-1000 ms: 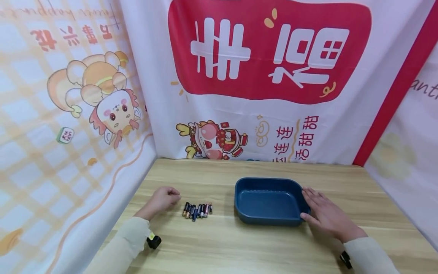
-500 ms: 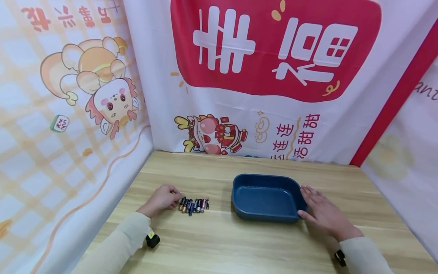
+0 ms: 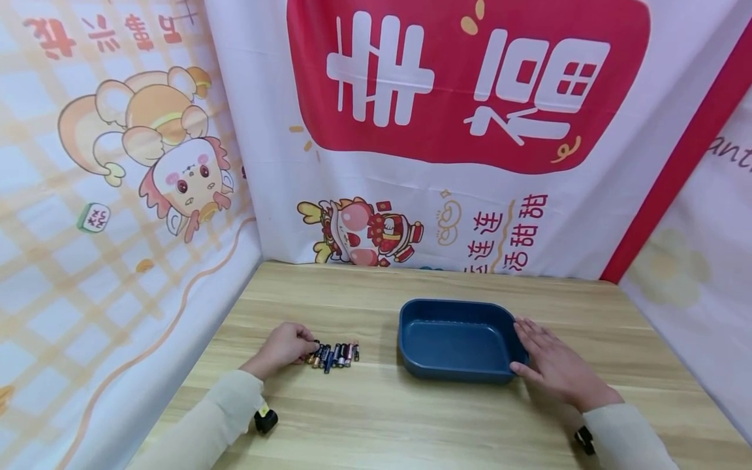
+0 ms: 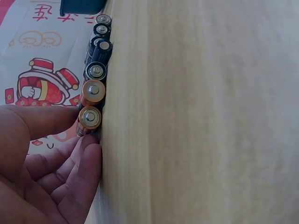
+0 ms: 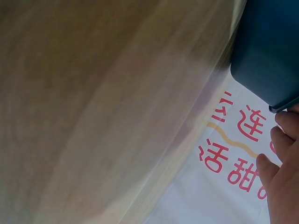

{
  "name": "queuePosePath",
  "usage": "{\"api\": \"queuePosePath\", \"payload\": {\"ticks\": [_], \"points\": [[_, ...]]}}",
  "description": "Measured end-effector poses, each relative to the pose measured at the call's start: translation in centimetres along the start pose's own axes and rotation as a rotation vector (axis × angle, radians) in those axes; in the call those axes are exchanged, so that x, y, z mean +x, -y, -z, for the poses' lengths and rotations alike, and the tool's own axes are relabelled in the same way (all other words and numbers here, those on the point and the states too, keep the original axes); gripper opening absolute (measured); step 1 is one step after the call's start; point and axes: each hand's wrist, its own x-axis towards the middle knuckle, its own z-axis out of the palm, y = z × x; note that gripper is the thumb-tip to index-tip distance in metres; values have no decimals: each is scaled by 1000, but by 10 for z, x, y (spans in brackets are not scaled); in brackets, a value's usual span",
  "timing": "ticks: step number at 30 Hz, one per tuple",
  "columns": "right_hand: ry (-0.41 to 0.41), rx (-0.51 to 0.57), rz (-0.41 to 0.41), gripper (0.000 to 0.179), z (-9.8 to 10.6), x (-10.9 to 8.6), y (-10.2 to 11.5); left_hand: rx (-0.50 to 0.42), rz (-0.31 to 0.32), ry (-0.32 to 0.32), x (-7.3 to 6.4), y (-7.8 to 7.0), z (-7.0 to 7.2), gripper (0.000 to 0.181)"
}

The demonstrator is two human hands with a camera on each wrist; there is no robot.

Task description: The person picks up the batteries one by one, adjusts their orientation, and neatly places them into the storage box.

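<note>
Seemingly picking up — left hand (image 3: 286, 346) pinches the end battery (image 4: 89, 118), right hand (image 3: 555, 365) rests, fingers extended, against the blue bin (image 3: 455, 374) — next likely needs lifting

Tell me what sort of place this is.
Probably a booth set up for tabletop work: printed cloths hang around a wood-grain table, which holds a bin and a row of batteries.

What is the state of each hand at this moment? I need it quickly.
Left hand: closed, pinching the end battery.
Right hand: open, resting against the tray.
</note>
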Motion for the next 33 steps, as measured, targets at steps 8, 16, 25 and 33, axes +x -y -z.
{"api": "queuePosePath", "payload": {"ticks": [8, 16, 25, 33], "points": [[22, 7, -19, 82, 1, 1, 2, 32, -11, 4, -2, -1, 0, 11], [17, 10, -5, 84, 0, 1, 2, 331, -94, -56, -5, -8, 6, 18], [11, 21, -2, 84, -1, 0, 1, 421, -110, -43, -8, -13, 8, 11], [12, 21, -15, 84, -1, 1, 0, 158, -79, 14, -2, -6, 8, 16]]}}
